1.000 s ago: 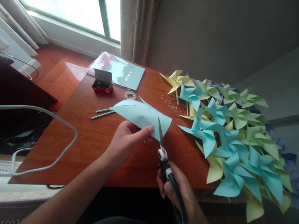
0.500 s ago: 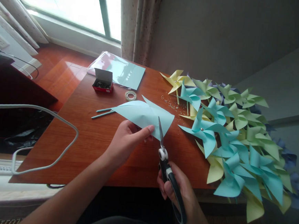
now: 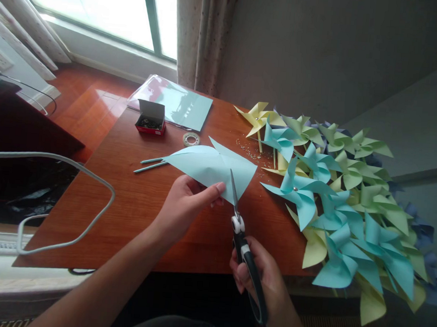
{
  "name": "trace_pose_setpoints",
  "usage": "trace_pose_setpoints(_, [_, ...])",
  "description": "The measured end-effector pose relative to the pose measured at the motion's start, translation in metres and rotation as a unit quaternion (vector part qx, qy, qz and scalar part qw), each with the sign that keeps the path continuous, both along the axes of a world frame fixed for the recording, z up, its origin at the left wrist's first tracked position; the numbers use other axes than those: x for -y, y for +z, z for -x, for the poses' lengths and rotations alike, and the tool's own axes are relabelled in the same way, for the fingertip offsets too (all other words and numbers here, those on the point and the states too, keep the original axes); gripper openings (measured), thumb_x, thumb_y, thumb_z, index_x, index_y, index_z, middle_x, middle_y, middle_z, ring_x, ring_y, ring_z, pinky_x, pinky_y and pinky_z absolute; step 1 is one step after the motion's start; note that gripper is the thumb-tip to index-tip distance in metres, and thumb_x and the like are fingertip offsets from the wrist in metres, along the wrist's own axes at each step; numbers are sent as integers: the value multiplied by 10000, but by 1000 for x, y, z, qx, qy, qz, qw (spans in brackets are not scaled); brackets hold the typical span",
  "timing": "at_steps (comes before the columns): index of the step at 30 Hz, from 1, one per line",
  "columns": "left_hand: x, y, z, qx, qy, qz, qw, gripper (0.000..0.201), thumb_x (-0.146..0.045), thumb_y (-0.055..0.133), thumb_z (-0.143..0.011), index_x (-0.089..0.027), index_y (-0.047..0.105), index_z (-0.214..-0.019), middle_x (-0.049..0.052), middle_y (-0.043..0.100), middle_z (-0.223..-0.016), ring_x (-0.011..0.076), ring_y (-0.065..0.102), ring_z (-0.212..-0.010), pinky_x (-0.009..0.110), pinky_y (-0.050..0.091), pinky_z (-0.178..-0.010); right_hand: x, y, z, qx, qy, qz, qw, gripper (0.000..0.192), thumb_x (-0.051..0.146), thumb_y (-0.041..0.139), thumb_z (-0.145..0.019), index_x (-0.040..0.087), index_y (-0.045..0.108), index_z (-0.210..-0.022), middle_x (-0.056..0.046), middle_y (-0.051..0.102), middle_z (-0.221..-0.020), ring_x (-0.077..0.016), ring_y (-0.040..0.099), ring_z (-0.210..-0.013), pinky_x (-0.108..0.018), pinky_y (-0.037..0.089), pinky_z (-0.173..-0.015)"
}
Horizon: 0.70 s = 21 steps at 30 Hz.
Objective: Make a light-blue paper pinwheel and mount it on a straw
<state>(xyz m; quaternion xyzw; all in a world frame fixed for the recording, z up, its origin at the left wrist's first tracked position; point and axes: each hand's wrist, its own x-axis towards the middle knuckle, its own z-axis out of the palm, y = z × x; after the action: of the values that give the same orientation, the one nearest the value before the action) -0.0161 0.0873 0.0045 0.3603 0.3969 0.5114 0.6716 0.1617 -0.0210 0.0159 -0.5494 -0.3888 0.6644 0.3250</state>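
Pinched between the thumb and fingers of the left hand (image 3: 189,201), the pale blue paper (image 3: 199,169) is held by its near edge, above the middle of the brown table (image 3: 123,221). Its surface is bowed, and a pointed flap is raised at its far side. By the right hand (image 3: 266,275) the scissors (image 3: 240,233) are clasped, with the fingers wrapped about the dark handles. One blade is seen over the right part of the paper, its tip pointed away from the body; the other blade is mostly hidden, so how wide they are parted cannot be told.

Just beyond the paper a roll of tape (image 3: 191,139) is laid flat, and two thin blue sticks (image 3: 144,168) are partly covered by the paper's left end. Farther back, an open red box (image 3: 150,126) filled with small dark items is placed near a glossy packet (image 3: 190,106) of blue sheets. Tiny shiny beads (image 3: 251,152) are scattered to the right of the tape. The table's right side is crowded with paper pinwheels (image 3: 302,193) — blue, green, yellow and purple — heaped one against another.
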Motion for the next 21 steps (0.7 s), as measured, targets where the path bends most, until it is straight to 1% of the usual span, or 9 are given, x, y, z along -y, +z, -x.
trace_pose_setpoints(10, [0,3,-1,-12,7,10,1000,162,-280,803,-799,-150,723,-745,29,713,-675,141,617,-620,234,471,-604,0,-4,0,17,-13,3,1000,541,697,707,-793,190,539,-881,43,463,-712,-88,383,-573,-227,314,-519])
trace_pose_setpoints(14, [-1,3,-1,-28,10,8,1000,183,-303,811,-778,-146,729,-732,44,714,-673,158,623,-617,252,479,-602,0,-4,0,25,-19,14,999,527,679,720,-789,192,535,-870,39,499,-705,-80,404,-538,-218,321,-486])
trace_pose_setpoints(17, [-1,4,-1,-31,10,5,999,190,-304,814,-774,-147,725,-715,41,706,-658,155,617,-612,246,472,-593,0,-4,0,28,-21,23,999,511,655,733,-793,191,535,-870,38,528,-700,-72,420,-517,-208,335,-470])
trace_pose_setpoints(21, [-1,3,-1,-22,10,6,1000,183,-288,808,-790,-150,723,-704,31,705,-645,140,608,-614,229,460,-591,0,-5,0,30,-24,27,999,498,634,747,-794,190,527,-853,54,513,-677,-60,415,-490,-198,331,-450])
